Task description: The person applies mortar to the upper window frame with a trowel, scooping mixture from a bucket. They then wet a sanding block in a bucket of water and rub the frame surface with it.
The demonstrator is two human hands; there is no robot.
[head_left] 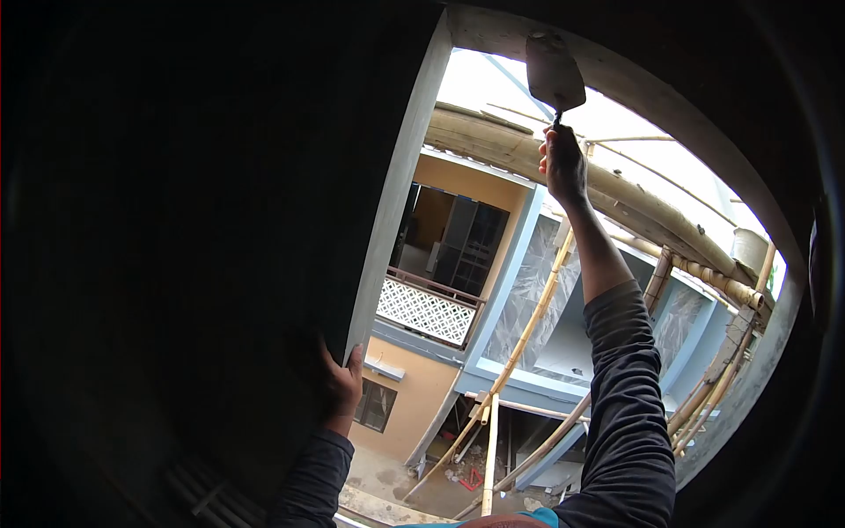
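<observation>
One trowel (554, 77) clenched in my right hand (566, 165), its blade above my knuckles by the lintel (493, 31); left hand (343, 383) at the jamb (387, 229), grip unclear. Best keep it flat, wrist steady.

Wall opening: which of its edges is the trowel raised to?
The top edge: the trowel, held up by the right hand, overlaps it in view. The left edge has the left hand instead; the right edge has neither.

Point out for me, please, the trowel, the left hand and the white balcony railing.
Trowel (555, 77), head view: middle of the blade.
Left hand (342, 385), head view: middle of the hand.
White balcony railing (426, 311), head view: middle of the lattice panel.
</observation>
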